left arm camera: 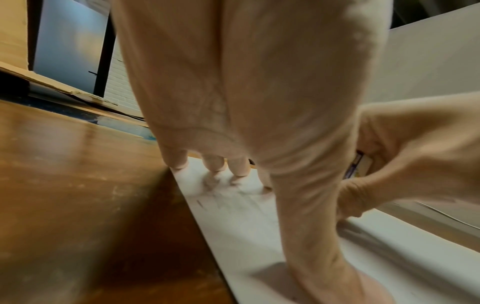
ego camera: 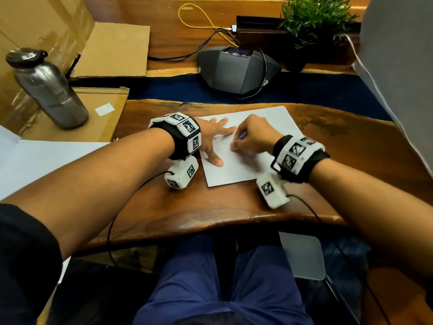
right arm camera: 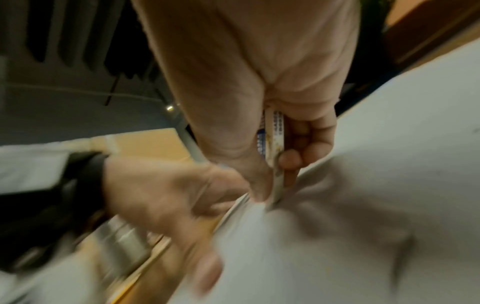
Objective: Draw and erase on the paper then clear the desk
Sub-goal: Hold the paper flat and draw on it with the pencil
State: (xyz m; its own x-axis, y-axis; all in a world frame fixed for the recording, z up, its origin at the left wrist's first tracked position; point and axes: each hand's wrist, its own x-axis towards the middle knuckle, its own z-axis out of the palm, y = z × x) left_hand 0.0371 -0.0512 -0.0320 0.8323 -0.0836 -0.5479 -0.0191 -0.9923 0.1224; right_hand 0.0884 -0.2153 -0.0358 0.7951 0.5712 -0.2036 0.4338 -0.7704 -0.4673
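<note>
A white sheet of paper (ego camera: 264,120) lies on the wooden desk (ego camera: 187,207). My left hand (ego camera: 220,141) lies flat on the sheet's left part with fingers spread, pressing it down. My right hand (ego camera: 246,141) pinches a small white eraser with blue print (ego camera: 241,137), its tip against the paper just right of my left fingers. The left wrist view shows faint grey pencil smudges (left arm camera: 221,193) on the paper (left arm camera: 233,226) by my fingertips (left arm camera: 215,164), and the eraser (left arm camera: 359,166) at right. In the right wrist view the eraser (right arm camera: 274,144) stands upright on the paper (right arm camera: 363,205), blurred.
A steel bottle (ego camera: 49,90) stands at far left on cardboard boxes (ego camera: 112,50). A grey conference speaker (ego camera: 236,71) with cables sits behind the paper, and a potted plant (ego camera: 314,19) at back right. A grey panel (ego camera: 398,66) borders the right side.
</note>
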